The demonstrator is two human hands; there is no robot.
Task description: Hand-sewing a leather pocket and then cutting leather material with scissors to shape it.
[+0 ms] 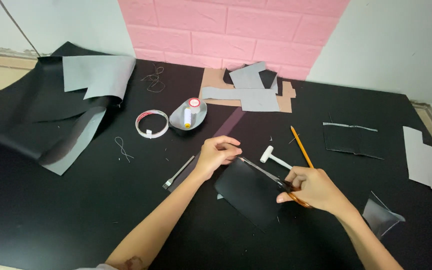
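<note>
My left hand [217, 153] pinches the upper left edge of a black leather piece [248, 192] lying on the black table. In my right hand [312, 188] are orange-handled scissors [268, 174], with the blades reaching left along the top edge of that piece toward my left fingers. A small white mallet [274, 158] lies just behind the scissors, and a yellow pencil [301, 146] lies beside it.
A pronged chisel [178, 173] lies left of my left hand. Farther back are a tape roll [152, 123], a dish with a thread spool [188, 115], cardboard templates with grey cut pieces [251, 92], a big black-and-grey sheet [71, 107] at left, and scraps [427, 161] at right.
</note>
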